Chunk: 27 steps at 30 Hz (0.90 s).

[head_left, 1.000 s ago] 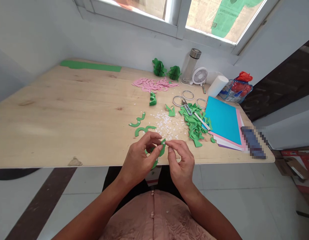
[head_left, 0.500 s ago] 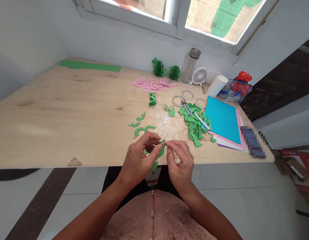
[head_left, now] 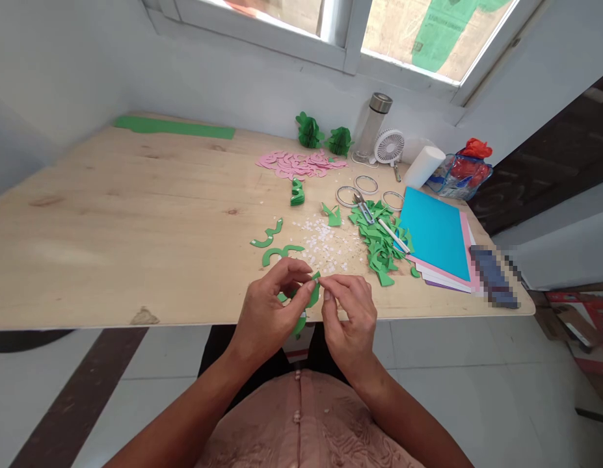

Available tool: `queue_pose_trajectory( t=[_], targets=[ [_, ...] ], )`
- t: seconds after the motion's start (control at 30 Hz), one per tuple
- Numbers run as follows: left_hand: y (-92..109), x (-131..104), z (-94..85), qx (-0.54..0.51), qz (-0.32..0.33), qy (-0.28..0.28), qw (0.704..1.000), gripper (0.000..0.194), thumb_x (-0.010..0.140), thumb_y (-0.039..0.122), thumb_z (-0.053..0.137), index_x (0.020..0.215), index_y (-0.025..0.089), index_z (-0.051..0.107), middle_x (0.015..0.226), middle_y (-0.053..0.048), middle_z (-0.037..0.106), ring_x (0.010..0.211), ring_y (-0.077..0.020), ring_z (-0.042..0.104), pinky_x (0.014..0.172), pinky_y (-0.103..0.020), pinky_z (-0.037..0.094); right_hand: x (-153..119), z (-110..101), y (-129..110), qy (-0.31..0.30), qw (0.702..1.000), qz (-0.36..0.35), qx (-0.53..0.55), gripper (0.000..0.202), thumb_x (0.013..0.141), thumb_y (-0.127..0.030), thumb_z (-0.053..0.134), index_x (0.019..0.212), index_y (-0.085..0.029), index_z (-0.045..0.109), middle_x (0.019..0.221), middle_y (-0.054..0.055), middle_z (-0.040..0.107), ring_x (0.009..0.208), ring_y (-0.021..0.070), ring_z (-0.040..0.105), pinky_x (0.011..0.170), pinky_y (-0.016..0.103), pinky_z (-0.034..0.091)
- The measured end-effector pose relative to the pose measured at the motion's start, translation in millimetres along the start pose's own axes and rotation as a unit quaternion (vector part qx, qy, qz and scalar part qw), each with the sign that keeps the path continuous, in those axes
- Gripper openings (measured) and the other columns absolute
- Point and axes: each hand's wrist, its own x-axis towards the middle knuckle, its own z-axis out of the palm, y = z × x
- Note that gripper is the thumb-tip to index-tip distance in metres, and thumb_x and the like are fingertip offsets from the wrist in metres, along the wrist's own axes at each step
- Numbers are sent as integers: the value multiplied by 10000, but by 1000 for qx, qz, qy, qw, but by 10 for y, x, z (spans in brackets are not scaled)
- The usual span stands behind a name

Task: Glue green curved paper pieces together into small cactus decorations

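Wooden bench (head_left: 184, 214) spans frame. Blue sheet (head_left: 435, 231) atop paper stack, right of frame. Green scrap pile (head_left: 379, 250) right of centre. Left hand (head_left: 272, 309), lower centre: grip closed, thumb and fingers pinching green cutout (head_left: 313, 298) at bench's front edge. Right hand (head_left: 352, 318): fingertips at cutout's upper end, grip nearly closed; whether holding anything, cannot tell.

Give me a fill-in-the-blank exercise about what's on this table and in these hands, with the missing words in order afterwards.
The fingers of the left hand pinch a paper shape coloured ____.
The top sheet of the paper stack is ____.
The snips lie to the ____ of that top sheet.
The curved cut-outs heaped in front of the standing green ornaments are ____.

Missing words: green; blue; left; pink.
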Motion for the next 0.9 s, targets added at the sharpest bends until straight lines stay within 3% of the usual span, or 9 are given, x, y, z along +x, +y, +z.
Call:
queue_pose_trajectory(
  t=[0.9],
  targets=[
    [46,-45,-32,6,25,-3,1000,101,798,156,586,881,212,570,803,34,637,676,-99,619,653,-219,519,7,-28,-37,0,1000,-1,14,278,843,-44,503,972,-220,676,860,47,689,811,187,625,727,363,455]
  ],
)
